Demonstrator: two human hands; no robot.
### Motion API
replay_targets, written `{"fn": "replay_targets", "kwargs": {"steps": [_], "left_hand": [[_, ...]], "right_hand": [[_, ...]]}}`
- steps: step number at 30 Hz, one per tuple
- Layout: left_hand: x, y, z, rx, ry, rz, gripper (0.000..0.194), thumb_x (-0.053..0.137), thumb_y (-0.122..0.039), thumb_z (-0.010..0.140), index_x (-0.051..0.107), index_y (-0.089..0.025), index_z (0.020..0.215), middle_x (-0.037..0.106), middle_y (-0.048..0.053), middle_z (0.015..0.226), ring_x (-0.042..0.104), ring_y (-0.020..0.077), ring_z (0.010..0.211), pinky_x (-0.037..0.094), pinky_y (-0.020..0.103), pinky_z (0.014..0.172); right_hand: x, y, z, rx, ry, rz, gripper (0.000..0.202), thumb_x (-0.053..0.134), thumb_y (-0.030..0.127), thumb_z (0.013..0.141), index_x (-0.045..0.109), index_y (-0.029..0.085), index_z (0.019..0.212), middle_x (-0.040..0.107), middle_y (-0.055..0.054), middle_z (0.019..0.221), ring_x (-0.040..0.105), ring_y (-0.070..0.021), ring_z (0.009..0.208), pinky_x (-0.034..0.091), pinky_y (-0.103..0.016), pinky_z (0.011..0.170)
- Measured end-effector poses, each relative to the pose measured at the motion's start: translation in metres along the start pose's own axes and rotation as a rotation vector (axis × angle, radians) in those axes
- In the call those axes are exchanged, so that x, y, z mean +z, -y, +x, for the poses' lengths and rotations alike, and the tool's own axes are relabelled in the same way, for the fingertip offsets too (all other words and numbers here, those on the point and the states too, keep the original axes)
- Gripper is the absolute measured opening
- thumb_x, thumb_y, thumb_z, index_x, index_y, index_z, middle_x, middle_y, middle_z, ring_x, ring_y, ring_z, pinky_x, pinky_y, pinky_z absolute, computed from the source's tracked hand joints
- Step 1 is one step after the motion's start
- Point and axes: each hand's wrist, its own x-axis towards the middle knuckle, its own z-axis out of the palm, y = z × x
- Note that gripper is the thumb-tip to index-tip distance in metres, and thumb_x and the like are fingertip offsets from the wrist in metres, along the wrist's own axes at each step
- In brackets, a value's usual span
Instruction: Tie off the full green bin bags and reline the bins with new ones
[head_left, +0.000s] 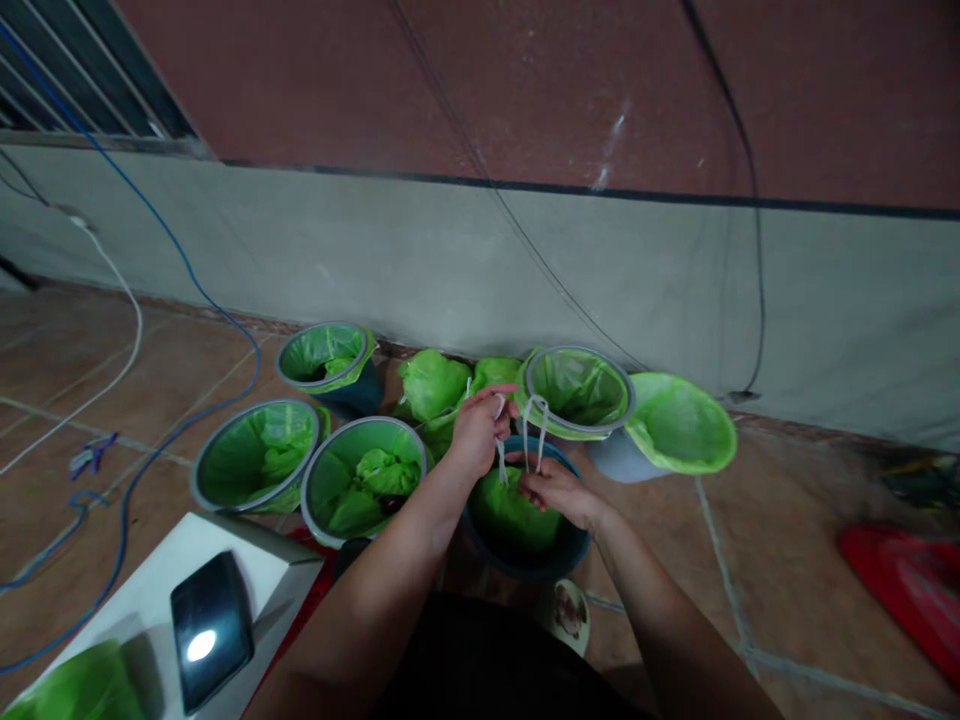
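Note:
My left hand [480,432] is closed on a white drawstring [541,432], which loops up between my two hands. Slightly lower and to the right, my right hand [561,492] pinches the same string. Below both hands a gathered green plastic bag [517,520] sits inside a dark blue bin [579,556]. My hands partly cover the top of the bag, so how the string is knotted cannot be made out.
Several bins with green liners stand around, including a left bin [201,478] and a tilted right one [679,425]. Tied green bags [435,385] lie by the wall. A phone [212,630] rests on a white box [142,580]. A blue cable [178,432] crosses the floor.

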Motion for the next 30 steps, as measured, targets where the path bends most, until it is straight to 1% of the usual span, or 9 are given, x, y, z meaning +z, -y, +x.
{"fn": "replay_targets", "kwargs": {"steps": [6,8,11,13,17,19,22,26,30], "left_hand": [[0.002,0.009,0.003,-0.090,0.170,-0.070,0.027,0.052,-0.016,0.071,0.066,-0.012,0.093,0.055,-0.001,0.063,0.031,0.0044,0.043,0.027,0.018,0.046],[-0.002,0.015,0.010,-0.026,0.056,0.059,0.028,0.051,-0.014,0.071,0.066,-0.013,0.095,0.060,0.002,0.073,0.046,0.0080,0.053,0.039,0.021,0.055],[-0.016,0.026,0.022,0.144,-0.254,0.490,0.033,0.050,-0.006,0.069,0.064,-0.015,0.097,0.066,0.006,0.092,0.060,0.0158,0.084,0.045,0.027,0.080],[-0.026,0.036,0.024,0.162,-0.309,0.804,0.037,0.051,-0.001,0.066,0.064,-0.016,0.098,0.067,0.008,0.101,0.060,0.0200,0.099,0.043,0.030,0.091],[-0.035,0.064,0.015,-0.005,-0.004,1.133,0.028,0.056,0.000,0.064,0.067,-0.016,0.085,0.071,0.010,0.093,0.063,0.0259,0.094,0.045,0.034,0.089],[-0.033,0.080,0.008,-0.017,0.103,1.153,0.019,0.058,-0.003,0.066,0.067,-0.016,0.077,0.071,0.010,0.085,0.064,0.0257,0.086,0.046,0.034,0.083],[-0.029,0.098,0.002,0.011,0.132,1.123,0.011,0.058,-0.010,0.074,0.067,-0.016,0.074,0.070,0.008,0.080,0.064,0.0227,0.077,0.047,0.032,0.077],[-0.029,0.114,0.003,-0.010,0.079,0.979,0.019,0.051,-0.013,0.080,0.063,-0.016,0.066,0.064,0.003,0.065,0.059,0.0155,0.064,0.045,0.027,0.065],[-0.031,0.126,0.005,-0.079,-0.060,0.798,0.027,0.048,-0.019,0.086,0.058,-0.016,0.061,0.055,-0.001,0.054,0.052,0.0112,0.052,0.039,0.022,0.053]], "right_hand": [[0.016,-0.002,0.005,0.029,0.050,-0.197,0.014,0.060,0.031,0.078,0.056,0.019,0.072,0.048,0.004,0.051,0.041,-0.0087,0.042,0.031,-0.022,0.040],[0.015,-0.004,0.008,0.008,-0.026,-0.197,0.021,0.057,0.032,0.080,0.053,0.019,0.063,0.048,0.003,0.050,0.040,-0.0086,0.041,0.030,-0.023,0.039],[0.006,-0.006,0.009,0.018,-0.225,-0.152,0.021,0.057,0.033,0.079,0.055,0.019,0.062,0.049,0.003,0.049,0.041,-0.0088,0.041,0.030,-0.022,0.039],[0.000,-0.005,0.009,0.039,-0.352,-0.102,0.021,0.057,0.035,0.077,0.057,0.019,0.064,0.049,0.004,0.048,0.041,-0.0088,0.039,0.030,-0.022,0.038],[-0.006,-0.002,0.009,0.024,-0.476,-0.029,0.025,0.059,0.041,0.074,0.058,0.019,0.063,0.050,0.003,0.048,0.041,-0.0085,0.039,0.031,-0.022,0.038],[-0.006,-0.001,0.009,-0.020,-0.477,-0.031,0.028,0.059,0.044,0.073,0.059,0.018,0.064,0.051,0.003,0.049,0.042,-0.0087,0.040,0.030,-0.021,0.039],[-0.007,-0.003,0.009,-0.072,-0.473,-0.068,0.031,0.058,0.047,0.073,0.060,0.018,0.064,0.051,0.002,0.049,0.043,-0.0094,0.042,0.031,-0.022,0.040],[-0.010,-0.005,0.008,-0.095,-0.466,-0.070,0.033,0.059,0.047,0.073,0.052,0.019,0.057,0.048,0.003,0.047,0.043,-0.0089,0.042,0.031,-0.021,0.040],[-0.013,-0.002,0.007,-0.082,-0.489,0.006,0.028,0.060,0.047,0.072,0.056,0.019,0.068,0.049,0.005,0.047,0.041,-0.0080,0.039,0.029,-0.020,0.038]]}}
